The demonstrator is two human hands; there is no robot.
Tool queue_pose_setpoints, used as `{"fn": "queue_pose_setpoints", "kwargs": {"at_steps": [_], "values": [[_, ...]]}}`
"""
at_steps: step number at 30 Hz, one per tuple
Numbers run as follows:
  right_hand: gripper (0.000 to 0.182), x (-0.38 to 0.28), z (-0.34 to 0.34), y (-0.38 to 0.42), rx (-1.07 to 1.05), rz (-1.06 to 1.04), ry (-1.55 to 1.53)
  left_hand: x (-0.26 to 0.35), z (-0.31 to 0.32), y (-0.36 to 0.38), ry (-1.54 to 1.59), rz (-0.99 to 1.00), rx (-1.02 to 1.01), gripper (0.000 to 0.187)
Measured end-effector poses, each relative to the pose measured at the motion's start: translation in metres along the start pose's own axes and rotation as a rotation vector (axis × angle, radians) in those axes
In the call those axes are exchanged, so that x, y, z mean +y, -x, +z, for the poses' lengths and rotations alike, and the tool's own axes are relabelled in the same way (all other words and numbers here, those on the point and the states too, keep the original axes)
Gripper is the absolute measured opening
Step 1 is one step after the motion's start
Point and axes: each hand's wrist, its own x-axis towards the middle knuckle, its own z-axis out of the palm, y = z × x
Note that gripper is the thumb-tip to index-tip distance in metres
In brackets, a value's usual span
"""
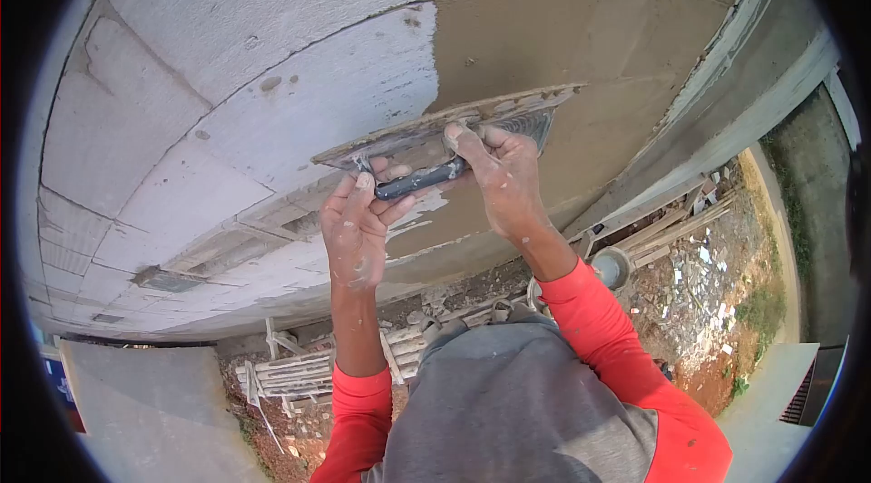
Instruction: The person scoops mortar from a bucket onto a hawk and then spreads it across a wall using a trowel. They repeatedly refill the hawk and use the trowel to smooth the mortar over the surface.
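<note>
A plastering trowel [419,182] with a dark handle and a long flat blade lies against the wall in front of me. Its blade edge is crusted with mortar. My left hand [356,234] has its thumb and fingers closed at the left end of the handle. Near the right end of the handle, my right hand [502,176] grips the trowel, thumb by the blade mount. Both hands are spotted with mortar. Around the blade, brown wet plaster [535,25] covers the wall to the right, while pale bare blocks [336,75] show on the left.
Below me runs a platform of wooden poles [313,374]. A bucket [611,268] stands at the lower right, near loose planks [671,234] and rubble-strewn ground [699,302]. A recess [245,247] breaks the wall at the left.
</note>
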Motion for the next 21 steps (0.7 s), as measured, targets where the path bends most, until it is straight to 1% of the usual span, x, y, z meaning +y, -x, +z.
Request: {"fn": "queue_pose_setpoints", "kwargs": {"at_steps": [3,4,6,9,11,13,15,17,18,20,21], "values": [[0.029,0.011,0.022,-0.017,-0.006,0.044,-0.107,0.003,-0.007,-0.013,0.026,-0.006,0.067,0.037],[0.029,0.011,0.028,-0.02,0.005,0.06,-0.093,0.004,-0.011,-0.015,0.055,-0.002,0.076,0.037],[0.029,0.006,0.039,-0.03,0.026,0.069,-0.066,0.008,-0.016,-0.026,0.113,0.018,0.076,0.036],[0.03,-0.017,0.056,-0.035,0.017,0.017,-0.077,0.029,-0.009,-0.033,0.128,0.076,0.045,0.034],[0.034,-0.048,0.069,-0.042,-0.023,-0.053,-0.027,0.059,0.01,-0.042,0.121,0.133,0.044,0.034],[0.034,-0.091,0.086,-0.047,-0.046,-0.132,-0.078,0.099,0.032,-0.05,0.089,0.177,-0.048,0.038],[0.038,-0.123,0.091,-0.059,-0.131,-0.274,-0.038,0.13,0.047,-0.062,0.109,0.343,-0.162,0.038],[0.033,-0.168,0.102,-0.054,-0.228,-0.414,-0.054,0.167,0.074,-0.065,0.052,0.459,-0.2,0.038],[0.031,-0.181,0.105,-0.052,-0.277,-0.491,-0.064,0.171,0.08,-0.062,0.084,0.464,-0.224,0.038],[0.03,-0.187,0.1,-0.026,-0.297,-0.495,-0.133,0.172,0.092,-0.049,0.145,0.475,-0.278,0.038],[0.031,-0.167,0.084,-0.03,-0.279,-0.586,-0.154,0.163,0.091,-0.041,0.143,0.4,-0.269,0.038]]}}
